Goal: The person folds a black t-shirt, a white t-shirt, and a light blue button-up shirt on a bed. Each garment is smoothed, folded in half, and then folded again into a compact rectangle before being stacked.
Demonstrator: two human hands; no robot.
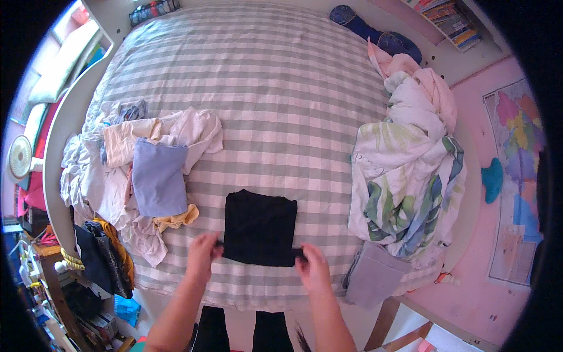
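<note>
A black garment (260,226) lies flat in a squarish shape on the checked bedspread (272,97), near the bed's front edge. At its lower left corner, my left hand (204,253) pinches a small black piece of the cloth. My right hand (313,266) grips another black bit of it at the lower right corner. Left of the garment is a heap of clothes, with a blue folded cloth (159,178) on top, a cream folded cloth (127,145) behind it and a yellow cloth (178,218) sticking out below.
A white leaf-patterned blanket (396,176) is bunched at the right, with a folded grey cloth (376,275) at the bed's front right corner. Dark clothes (103,259) hang at the left edge. A curved white bed rail (55,145) and a small fan (20,156) stand left.
</note>
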